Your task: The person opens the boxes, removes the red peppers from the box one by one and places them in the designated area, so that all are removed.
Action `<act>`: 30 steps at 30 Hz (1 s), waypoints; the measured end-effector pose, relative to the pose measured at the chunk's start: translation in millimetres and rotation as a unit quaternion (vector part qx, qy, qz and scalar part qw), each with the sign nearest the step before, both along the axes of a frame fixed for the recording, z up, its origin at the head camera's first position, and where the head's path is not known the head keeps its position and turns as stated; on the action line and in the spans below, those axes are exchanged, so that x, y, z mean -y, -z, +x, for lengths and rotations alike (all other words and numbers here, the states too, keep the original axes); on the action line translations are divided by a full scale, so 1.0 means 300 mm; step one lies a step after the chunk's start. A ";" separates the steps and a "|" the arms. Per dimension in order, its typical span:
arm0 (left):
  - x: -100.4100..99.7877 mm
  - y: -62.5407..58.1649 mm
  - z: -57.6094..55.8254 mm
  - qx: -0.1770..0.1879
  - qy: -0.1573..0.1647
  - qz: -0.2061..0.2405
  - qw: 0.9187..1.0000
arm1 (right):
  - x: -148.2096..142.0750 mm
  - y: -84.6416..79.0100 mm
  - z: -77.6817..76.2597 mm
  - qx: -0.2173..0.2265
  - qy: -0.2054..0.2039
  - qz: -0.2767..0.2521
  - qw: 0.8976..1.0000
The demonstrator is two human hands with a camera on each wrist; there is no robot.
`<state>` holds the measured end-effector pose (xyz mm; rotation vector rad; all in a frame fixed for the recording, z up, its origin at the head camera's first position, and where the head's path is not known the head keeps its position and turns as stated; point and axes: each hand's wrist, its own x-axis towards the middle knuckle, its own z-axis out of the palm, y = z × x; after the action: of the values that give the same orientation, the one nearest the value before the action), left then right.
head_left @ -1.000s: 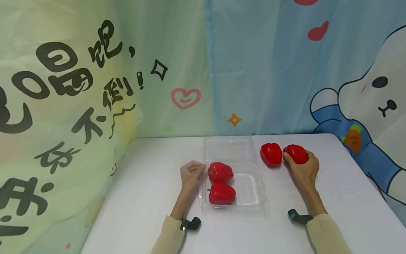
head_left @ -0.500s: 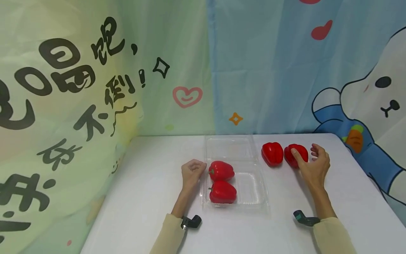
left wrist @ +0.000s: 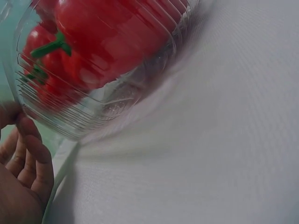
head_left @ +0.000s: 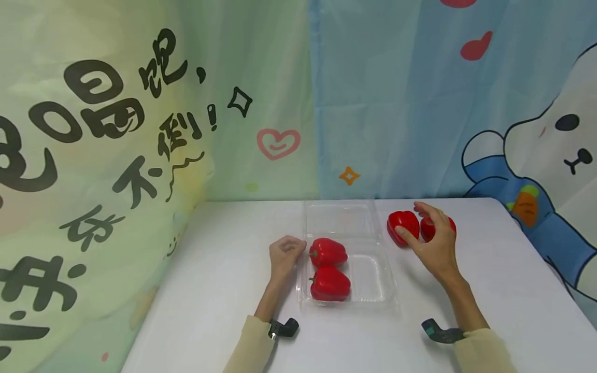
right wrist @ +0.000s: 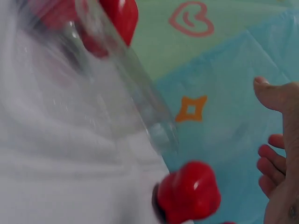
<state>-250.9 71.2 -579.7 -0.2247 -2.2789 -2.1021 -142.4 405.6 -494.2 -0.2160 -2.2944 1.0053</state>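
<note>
A clear plastic clamshell box (head_left: 373, 274) lies with its lid folded back. Two red bell peppers sit in its left half, the rear pepper (head_left: 328, 252) and the front pepper (head_left: 330, 284), their green stems facing left. My left hand (head_left: 284, 255) pinches the box's left rim between thumb and index finger, as the left wrist view shows. Beyond the box's right side stand two more red peppers, a left one (head_left: 401, 228) and a right one (head_left: 452, 225). My right hand (head_left: 437, 251) hovers over these, fingers spread, partly hiding the right one. The right wrist view shows nothing in its grasp.
The clear lid (head_left: 339, 218) lies flat toward the back of the white table (head_left: 224, 259). A printed curtain (head_left: 396, 103) hangs behind the table and along its left side. Both wrists wear a dark strap-on device, one being the left device (head_left: 285, 328).
My right hand held the right-hand loose pepper, then released it and drew off to the right. Now it has come back left, over the two loose peppers. The left hand stays at the rim.
</note>
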 end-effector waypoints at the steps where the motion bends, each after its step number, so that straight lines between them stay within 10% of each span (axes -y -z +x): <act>1: 0.005 0.002 0.003 0.001 -0.003 -0.002 1.000 | 0.025 0.000 -0.003 0.008 -0.027 0.005 1.000; 14: 0.052 0.002 0.001 -0.006 -0.001 0.003 1.000 | 0.307 0.046 -0.070 0.115 -0.245 0.012 0.963; 22: 0.060 0.006 -0.002 0.009 -0.007 -0.002 1.000 | 0.380 0.056 -0.103 0.168 -0.305 0.060 0.935; 30: 0.024 0.004 -0.019 -0.009 0.037 -0.004 0.999 | 0.367 0.062 -0.094 0.180 -0.292 0.074 0.936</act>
<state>-256.7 64.0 -580.9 -0.3320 -2.3055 -2.1163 -170.7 295.5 -512.8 0.4053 -2.8422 1.1349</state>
